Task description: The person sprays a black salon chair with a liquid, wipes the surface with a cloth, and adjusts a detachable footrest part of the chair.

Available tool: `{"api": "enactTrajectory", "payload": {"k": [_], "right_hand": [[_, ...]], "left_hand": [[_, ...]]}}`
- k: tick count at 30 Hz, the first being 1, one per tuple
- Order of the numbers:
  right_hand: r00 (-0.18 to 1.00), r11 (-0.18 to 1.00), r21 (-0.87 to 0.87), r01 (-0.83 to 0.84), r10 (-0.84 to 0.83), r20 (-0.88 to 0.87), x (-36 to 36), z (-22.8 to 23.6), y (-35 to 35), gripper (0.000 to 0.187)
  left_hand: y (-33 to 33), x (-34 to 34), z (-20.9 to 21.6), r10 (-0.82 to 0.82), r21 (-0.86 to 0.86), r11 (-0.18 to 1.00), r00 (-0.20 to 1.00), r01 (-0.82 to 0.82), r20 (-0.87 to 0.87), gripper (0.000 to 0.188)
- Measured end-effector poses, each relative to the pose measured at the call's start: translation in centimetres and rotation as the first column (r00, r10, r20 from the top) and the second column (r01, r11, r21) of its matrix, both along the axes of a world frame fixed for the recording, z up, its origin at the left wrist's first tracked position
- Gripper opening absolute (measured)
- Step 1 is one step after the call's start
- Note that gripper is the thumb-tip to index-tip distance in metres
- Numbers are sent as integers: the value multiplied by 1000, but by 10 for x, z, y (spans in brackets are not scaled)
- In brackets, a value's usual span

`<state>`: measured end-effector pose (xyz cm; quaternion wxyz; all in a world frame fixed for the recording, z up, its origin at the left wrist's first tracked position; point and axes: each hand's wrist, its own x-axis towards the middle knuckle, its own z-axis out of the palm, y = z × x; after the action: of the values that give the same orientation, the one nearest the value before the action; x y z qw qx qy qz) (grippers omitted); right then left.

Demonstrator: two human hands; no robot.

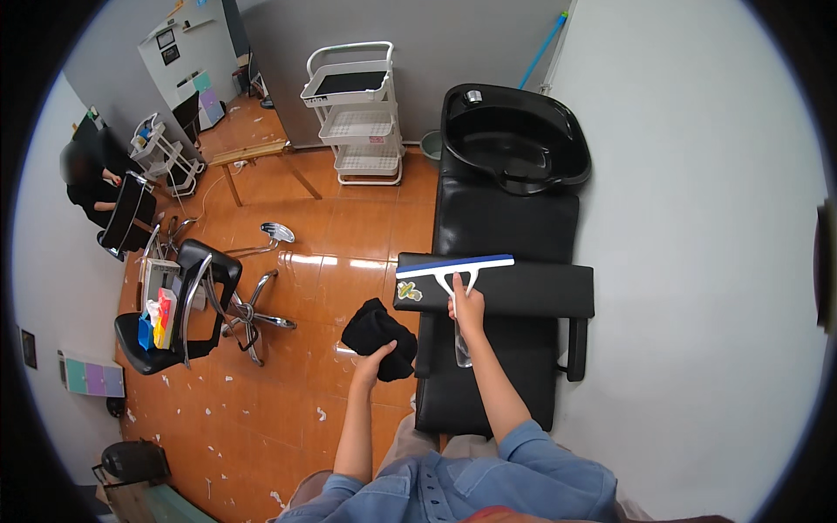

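My left hand is closed on a crumpled black cloth, held in the air left of the black shampoo chair. In my right hand is the handle of a squeegee with a white frame and a blue strip along its head. A clear bottle-like part hangs below that grip. The squeegee head lies level over a black padded crosspiece that spans the chair. A small green and yellow sticker shows on its left end.
A black wash basin tops the chair's far end, beside a white tiered trolley. At left, a black salon chair carries boxes. Another person stands far left. White scraps litter the orange tile floor.
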<state>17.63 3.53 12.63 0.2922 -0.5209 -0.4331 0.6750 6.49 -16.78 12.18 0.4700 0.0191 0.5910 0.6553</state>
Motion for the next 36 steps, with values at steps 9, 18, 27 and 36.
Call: {"api": "enactTrajectory", "payload": {"k": [9,18,27,36], "right_hand": [[894,989,108,-105,47,447,-45,-55,15,57],[810,995,62,-72,22,586,-35,-70,11,59],[936,995,68,73,-92,341,10,-38,13,48],[951,990,70,126,-140,276,76,-28,33,45]], "left_hand": [[3,-37,-19,-37,-29,999,998,36,-54,44],[-7,-48,-27,-39,-59,998,995,34,-90,48],[-1,-20,-20,-14,-55,998,999,12,-35,47],[15,34,-22,37,-24,999,999,-38,-26,44]]}}
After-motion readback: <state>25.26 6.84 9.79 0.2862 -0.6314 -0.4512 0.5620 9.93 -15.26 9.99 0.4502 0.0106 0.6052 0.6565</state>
